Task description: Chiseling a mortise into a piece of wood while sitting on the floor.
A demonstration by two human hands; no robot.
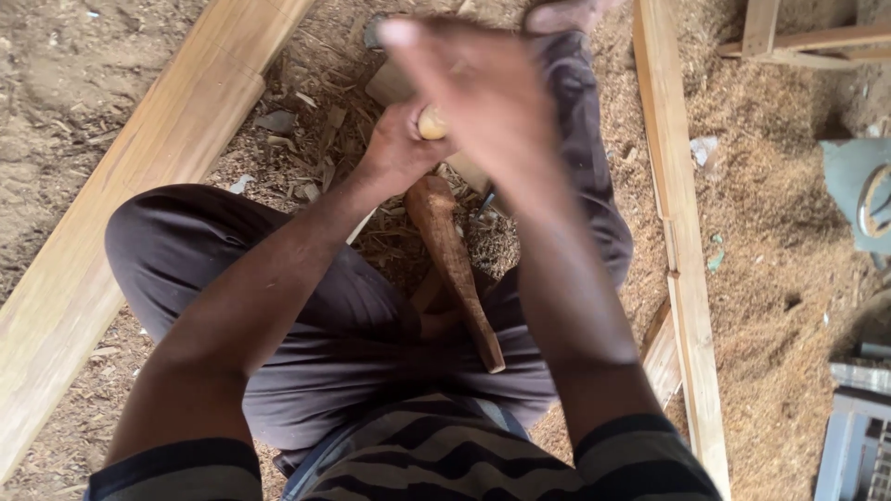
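Observation:
I sit on the ground with my knees apart. My left hand point(401, 148) is closed around the pale wooden handle of a tool point(431, 122), held upright over a small wood block point(394, 85) between my legs. My right hand point(487, 102) is raised above it, blurred, fingers spread and nothing in it. A reddish-brown wooden club point(455, 264) lies on the ground between my thighs, pointing toward me. The tool's working end is hidden behind my hands.
A long pale plank point(139, 195) runs diagonally at left. Thin wooden strips point(682, 232) run along the right. Wood chips and sawdust point(770, 278) cover the ground. A grey-blue object point(858, 190) and a grey crate point(854, 436) sit at the right edge.

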